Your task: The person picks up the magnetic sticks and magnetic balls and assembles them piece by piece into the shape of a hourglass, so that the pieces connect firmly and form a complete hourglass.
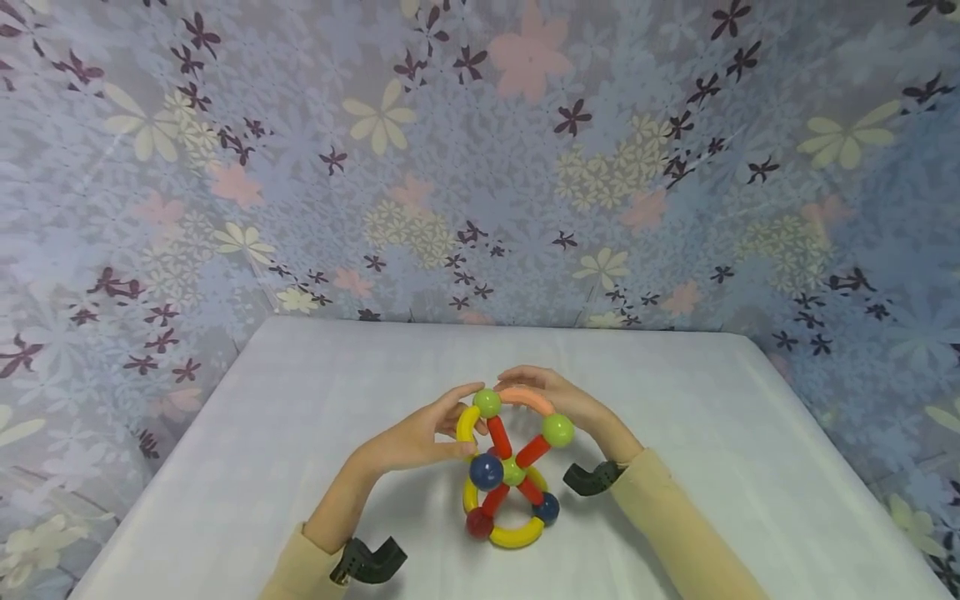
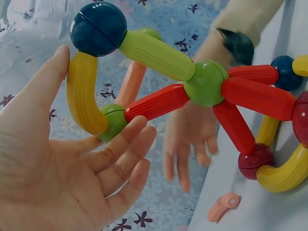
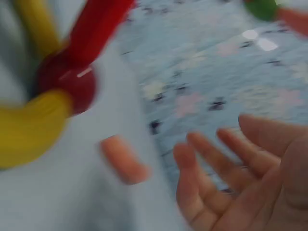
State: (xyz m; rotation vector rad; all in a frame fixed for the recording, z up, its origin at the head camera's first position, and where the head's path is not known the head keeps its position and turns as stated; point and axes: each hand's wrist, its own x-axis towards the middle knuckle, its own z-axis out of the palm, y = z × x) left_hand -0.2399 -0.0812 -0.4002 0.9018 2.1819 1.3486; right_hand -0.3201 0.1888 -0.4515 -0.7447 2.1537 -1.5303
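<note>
A magnetic ball-and-stick structure (image 1: pixel 513 472) stands on the table, its red sticks fanning out from a green centre ball. Yellow curved sticks and blue and dark red balls form its lower ring. My left hand (image 1: pixel 420 433) pinches the upper yellow curved stick (image 2: pixel 83 91), thumb along one side and index finger behind the green ball (image 2: pixel 114 121). On the far side, my right hand (image 1: pixel 551 387) is beside the peach curved stick (image 1: pixel 527 398). The right wrist view shows its loosely bent fingers (image 3: pixel 211 156) with nothing between them.
A loose peach curved stick (image 2: pixel 224 207) lies on the white tabletop (image 1: pixel 315 375) behind the structure, near the far edge. Flowered cloth (image 1: pixel 480 167) rises beyond the table. Each wrist carries a black camera mount (image 1: pixel 369 560).
</note>
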